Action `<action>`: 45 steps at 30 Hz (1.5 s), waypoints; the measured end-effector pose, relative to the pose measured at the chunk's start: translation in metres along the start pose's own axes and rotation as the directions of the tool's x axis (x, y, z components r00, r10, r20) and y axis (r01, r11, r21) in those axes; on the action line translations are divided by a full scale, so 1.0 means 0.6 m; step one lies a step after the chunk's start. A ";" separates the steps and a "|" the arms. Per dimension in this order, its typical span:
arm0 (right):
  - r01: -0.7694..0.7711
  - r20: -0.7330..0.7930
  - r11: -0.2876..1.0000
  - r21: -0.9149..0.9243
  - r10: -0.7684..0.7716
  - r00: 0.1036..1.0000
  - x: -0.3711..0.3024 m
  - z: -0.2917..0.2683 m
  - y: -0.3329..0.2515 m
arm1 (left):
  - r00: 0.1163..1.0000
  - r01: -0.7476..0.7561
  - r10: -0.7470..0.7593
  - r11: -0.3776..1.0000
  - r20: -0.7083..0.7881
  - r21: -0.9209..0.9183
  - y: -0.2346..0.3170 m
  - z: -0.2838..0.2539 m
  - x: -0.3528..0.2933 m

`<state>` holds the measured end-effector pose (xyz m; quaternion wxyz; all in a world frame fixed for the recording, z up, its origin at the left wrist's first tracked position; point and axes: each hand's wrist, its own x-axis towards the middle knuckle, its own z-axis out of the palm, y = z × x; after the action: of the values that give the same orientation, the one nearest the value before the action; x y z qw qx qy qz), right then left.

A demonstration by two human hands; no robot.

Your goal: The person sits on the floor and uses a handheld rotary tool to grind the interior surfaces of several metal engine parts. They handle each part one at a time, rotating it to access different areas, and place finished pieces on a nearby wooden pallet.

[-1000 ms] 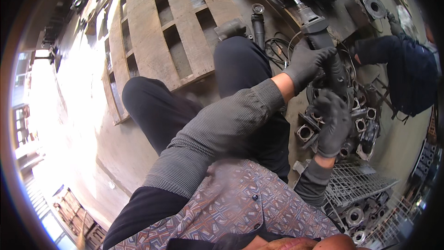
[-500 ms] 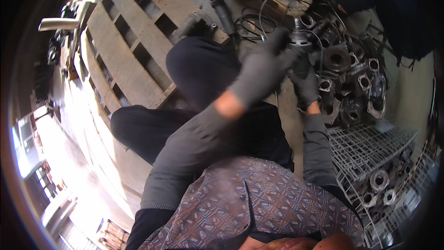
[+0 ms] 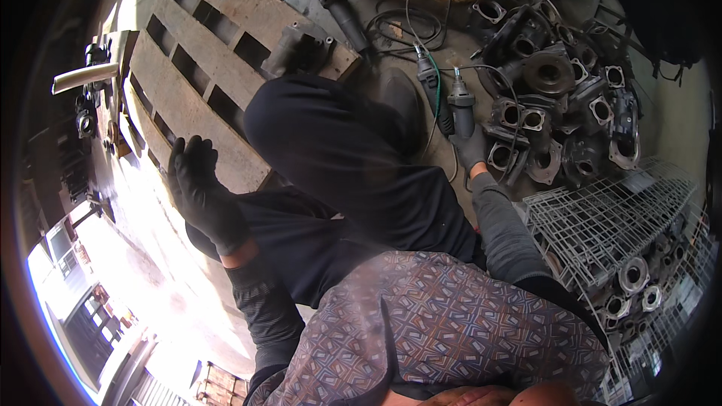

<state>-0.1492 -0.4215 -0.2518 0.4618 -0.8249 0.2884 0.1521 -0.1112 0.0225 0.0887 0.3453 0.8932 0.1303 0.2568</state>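
My right hand, in a dark grey glove, grips the rear of a die grinder with a silver collar and a bare tip pointing away from me. A second die grinder with a green cord lies close along its left side. My left hand, also gloved, is raised over the floor left of my knee. Its fingers are loosely curled with nothing in them. Just right of the tools is a pile of dark metal castings with flanged round openings.
A wooden pallet lies at left, bearing a metal casting. Near it on the floor are an angle grinder and looped black cables. A wire mesh basket with more castings stands at right. Another person's dark clothing shows far right.
My left hand has left the die grinder and swung far to the left. My right hand has drawn the grinder nearer and slightly left, beside the second one.
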 end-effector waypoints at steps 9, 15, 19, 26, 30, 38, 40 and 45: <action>0.094 -0.068 0.966 0.239 -0.080 0.995 -0.001 0.006 -0.012 | 0.997 0.072 -0.071 0.997 0.043 -0.012 -0.019 0.021 -0.036; 0.257 -0.183 0.924 0.283 -0.211 0.960 -0.012 -0.017 -0.079 | 0.987 -0.136 0.122 0.981 0.104 0.140 -0.039 0.020 -0.032; 0.286 -0.177 0.913 0.292 -0.242 0.954 -0.012 -0.040 -0.138 | 0.995 -0.088 0.081 0.988 0.060 0.125 -0.047 0.022 -0.042; 0.449 -0.256 0.814 0.367 -0.376 0.891 0.007 -0.078 -0.229 | 0.963 0.266 -0.263 0.913 0.050 -0.309 -0.042 0.008 -0.043; 0.539 -0.155 0.717 0.442 -0.531 0.833 0.035 -0.117 -0.333 | 0.938 0.315 -0.343 0.790 0.047 -0.525 -0.026 0.002 -0.049; 0.842 -0.104 0.538 0.048 -0.836 0.540 0.069 -0.117 -0.624 | 0.911 0.383 -0.374 0.619 0.172 -0.685 -0.022 -0.018 -0.036; 0.844 -0.050 0.536 -0.020 -0.844 0.535 0.096 -0.100 -0.678 | 0.902 0.399 -0.401 0.628 0.161 -0.668 -0.035 -0.035 -0.024; 0.813 0.110 0.582 -0.010 -0.808 0.579 0.161 0.005 -0.713 | 0.877 0.458 -0.438 0.641 0.196 -0.617 -0.083 -0.065 0.022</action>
<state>0.1906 -0.2769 -0.0150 0.4683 -0.8709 -0.1465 -0.0284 -0.1242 0.0858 0.0842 0.6855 0.6615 0.2456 0.1794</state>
